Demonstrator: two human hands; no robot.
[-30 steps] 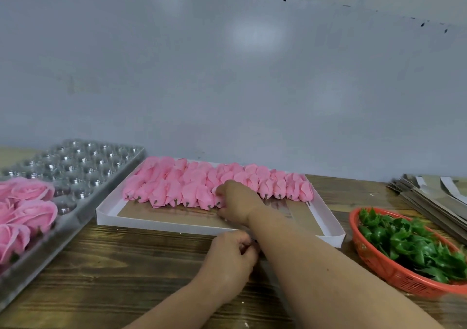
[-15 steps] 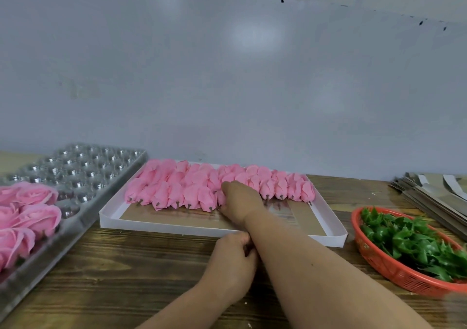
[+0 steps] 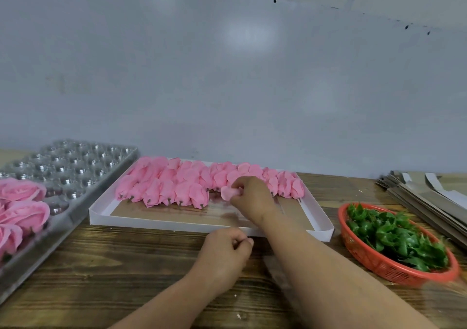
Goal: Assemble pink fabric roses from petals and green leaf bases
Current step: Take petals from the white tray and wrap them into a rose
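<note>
Fingers [image 3: 236,186] of the right hand [image 3: 252,198] half-hide a pinched petal [image 3: 227,193].

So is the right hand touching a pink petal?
Touching. The head view shows the right hand pinching one pink petal at its fingertips, just off the petal rows in the white tray.

You have pink petals [image 3: 161,187] in a white-walled box [image 3: 166,221] with a brown floor, dark green leaves [image 3: 394,235] in an orange-red mesh basket [image 3: 374,261], pink roses [image 3: 22,202] on a silvery dimpled tray [image 3: 75,162], and a dark brown wood-grain table [image 3: 101,278].
</note>
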